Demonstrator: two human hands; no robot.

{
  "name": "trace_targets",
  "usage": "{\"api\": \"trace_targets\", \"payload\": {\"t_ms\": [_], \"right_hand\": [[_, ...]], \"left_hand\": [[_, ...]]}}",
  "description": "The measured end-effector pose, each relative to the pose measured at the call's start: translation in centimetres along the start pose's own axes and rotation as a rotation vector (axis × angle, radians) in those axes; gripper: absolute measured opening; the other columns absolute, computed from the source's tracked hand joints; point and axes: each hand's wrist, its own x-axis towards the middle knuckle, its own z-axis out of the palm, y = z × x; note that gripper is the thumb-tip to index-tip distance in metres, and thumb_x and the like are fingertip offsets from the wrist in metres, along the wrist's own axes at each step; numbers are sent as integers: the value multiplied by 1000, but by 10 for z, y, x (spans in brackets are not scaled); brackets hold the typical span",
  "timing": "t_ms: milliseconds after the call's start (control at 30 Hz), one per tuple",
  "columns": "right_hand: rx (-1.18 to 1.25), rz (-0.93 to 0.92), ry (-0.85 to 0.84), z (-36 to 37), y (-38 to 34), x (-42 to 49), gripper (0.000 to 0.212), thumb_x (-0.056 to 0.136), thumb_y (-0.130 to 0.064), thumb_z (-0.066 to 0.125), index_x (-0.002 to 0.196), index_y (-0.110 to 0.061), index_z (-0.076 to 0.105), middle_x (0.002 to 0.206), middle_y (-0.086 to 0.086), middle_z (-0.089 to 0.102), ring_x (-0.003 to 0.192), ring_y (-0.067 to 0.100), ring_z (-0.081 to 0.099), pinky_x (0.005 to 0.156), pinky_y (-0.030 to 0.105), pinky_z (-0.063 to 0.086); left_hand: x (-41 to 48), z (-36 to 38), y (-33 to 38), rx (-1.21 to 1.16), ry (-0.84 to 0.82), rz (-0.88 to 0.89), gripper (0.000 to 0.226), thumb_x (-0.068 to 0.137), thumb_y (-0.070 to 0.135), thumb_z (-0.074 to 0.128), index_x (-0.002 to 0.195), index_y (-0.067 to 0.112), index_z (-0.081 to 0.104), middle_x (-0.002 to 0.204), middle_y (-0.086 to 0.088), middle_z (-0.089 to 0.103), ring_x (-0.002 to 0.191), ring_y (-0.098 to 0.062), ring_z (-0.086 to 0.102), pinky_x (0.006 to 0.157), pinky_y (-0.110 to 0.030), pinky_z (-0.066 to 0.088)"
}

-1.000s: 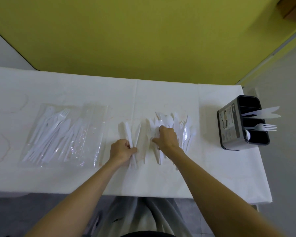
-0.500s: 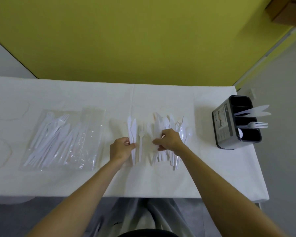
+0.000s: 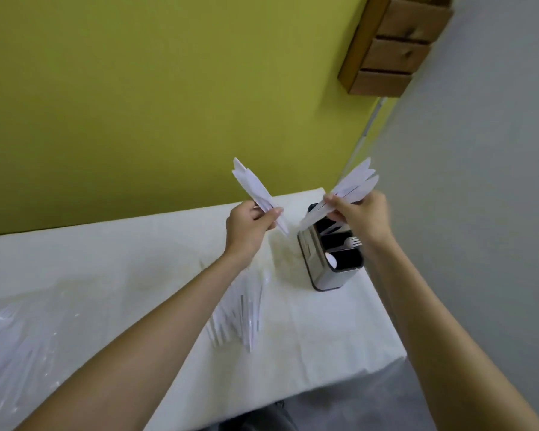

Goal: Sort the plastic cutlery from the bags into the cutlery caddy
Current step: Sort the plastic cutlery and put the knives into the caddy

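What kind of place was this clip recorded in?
Likely a plain indoor room set up for the task: a table under a white cloth, a bare yellow-green wall behind it, and a small wooden drawer unit at the upper right.

A plain indoor room, home or office unclear: a white-clothed counter against an olive-green wall, a small wooden drawer unit mounted at the corner.

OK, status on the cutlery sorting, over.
Left hand: first knife bunch. Right hand: second knife bunch, over caddy. Loose pile on table. Nothing blocking caddy.
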Motion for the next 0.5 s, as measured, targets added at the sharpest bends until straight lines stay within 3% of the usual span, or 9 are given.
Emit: {"api": "trace_targets", "payload": {"t_ms": [67,133,233,333,433,500], "right_hand": [[-65,13,210,-21,13,18,20,77,-29,79,77,-10,74,65,1,74,58,8,72,72,30,59],[-136,80,293,-28,24,27,24,79,-28,77,86,-5,75,67,3,73,52,4,68,65,23,57],[-210,141,230,-31,44,36,22,82,-24,76,85,-3,74,73,8,72,59,11,67,61,20,56],[-328,149,131,-27,57,41,29,81,-30,76,81,-1,73,77,12,72,75,25,68,66,35,55],[-421,188,24,-26,59,48,35,82,-31,75,89,3,67,88,15,66,78,28,61,61,34,46],[-480,195,-49,-26,54,51,32,84,-28,74,86,3,65,85,15,63,76,26,56,60,33,45]], "left_hand": [[11,37,10,59,-12,14,21,83,25,74,86,5,70,76,-5,75,74,-17,71,75,-30,58],[20,64,11,145,-35,12,22,85,28,71,86,7,69,76,-4,75,79,-19,72,76,-33,55],[29,97,3,285,-87,15,23,87,28,67,89,5,67,82,-12,72,84,-27,68,68,-32,47],[33,113,-7,428,-160,29,20,89,23,64,98,5,64,92,-13,70,87,-29,63,69,-32,44],[38,120,-16,591,-259,31,19,95,21,54,96,3,59,95,-16,67,84,-31,58,65,-30,38],[40,122,-20,661,-305,41,23,97,19,48,97,-1,60,96,-19,67,90,-36,61,65,-34,40]]}}
